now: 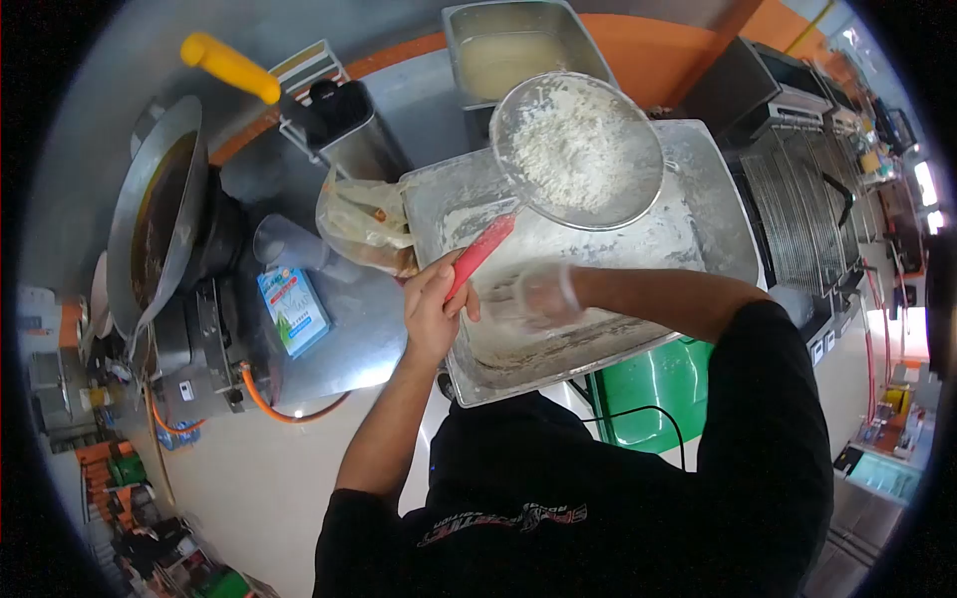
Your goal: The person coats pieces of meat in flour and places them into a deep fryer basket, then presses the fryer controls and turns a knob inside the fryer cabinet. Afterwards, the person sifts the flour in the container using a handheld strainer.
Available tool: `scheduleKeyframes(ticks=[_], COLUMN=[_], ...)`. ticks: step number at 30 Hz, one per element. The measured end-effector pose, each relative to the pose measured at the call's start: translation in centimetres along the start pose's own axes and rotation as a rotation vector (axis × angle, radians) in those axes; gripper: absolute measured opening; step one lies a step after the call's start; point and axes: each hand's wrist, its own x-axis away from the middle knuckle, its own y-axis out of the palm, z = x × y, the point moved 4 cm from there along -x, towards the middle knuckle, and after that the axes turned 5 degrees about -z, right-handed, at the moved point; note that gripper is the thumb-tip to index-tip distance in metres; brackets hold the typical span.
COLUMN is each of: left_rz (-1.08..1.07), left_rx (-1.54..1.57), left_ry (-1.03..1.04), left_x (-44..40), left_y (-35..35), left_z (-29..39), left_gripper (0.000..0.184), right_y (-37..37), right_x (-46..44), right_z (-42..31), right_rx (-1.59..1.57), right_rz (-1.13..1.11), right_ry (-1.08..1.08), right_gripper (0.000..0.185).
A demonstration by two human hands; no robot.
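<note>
My left hand [439, 299] grips the red handle of a round mesh sieve [578, 149], held over the back part of a large metal tray [598, 351]. White, lumpy flour [563, 145] lies in the sieve. My right hand [533, 299], in a clear glove, is low over the floured tray, just right of my left hand; motion smears its fingers, and whether it holds anything cannot be made out. White powder coats the tray's bottom and walls. Beside the tray's left edge sits a crumpled plastic bag [369, 224].
Behind the tray stands a metal container [508, 60] of cloudy liquid. A wok [159, 214] is at the far left, near a blue-white box [294, 309], a clear plastic cup [284, 242] and a yellow-handled tool [229, 68]. Wire baskets [797, 204] are at right.
</note>
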Motion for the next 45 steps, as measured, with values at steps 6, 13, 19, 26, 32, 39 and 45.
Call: scheduleKeyframes(ticks=[6,13,19,26,32,39,45], left_rz=[-0.035,-0.057,0.01,-0.034,-0.061,-0.064,-0.086], left_rx=[0.008,0.042,0.02,0.028,0.029,0.001,0.091], left_ry=[0.018,0.009,-0.008,0.028,0.039,0.016,-0.069], left_x=[0.3,0.1,0.1,0.5,0.3,0.0,-1.3], left_y=[-0.4,-0.6,-0.1,0.3,0.1,-0.4,-2.0], left_z=[0.2,-0.1,0.1,0.2,0.3,0.6,0.9], left_gripper=[0.048,0.047,0.052,0.045,0.044,0.045,0.046], right_y=[0.9,1.1,2.7,12.4,1.7,-1.4,-9.2], right_x=[10.3,3.3,-3.2,-6.2,-2.5,13.3,24.6], right_z=[3.6,0.1,-1.5,0.9,-1.6,5.2,9.1], right_rx=[0.078,-0.81,-0.36,-0.739,-0.277,-0.173,-0.103], right_rz=[-0.092,0.072,-0.055,0.076,-0.271,0.057,-0.147], right_ry=[-0.058,0.132,-0.159,-0.012,0.016,0.602,1.288], right_gripper=[0.075,0.083,0.046,0.03,0.03,0.043,0.036])
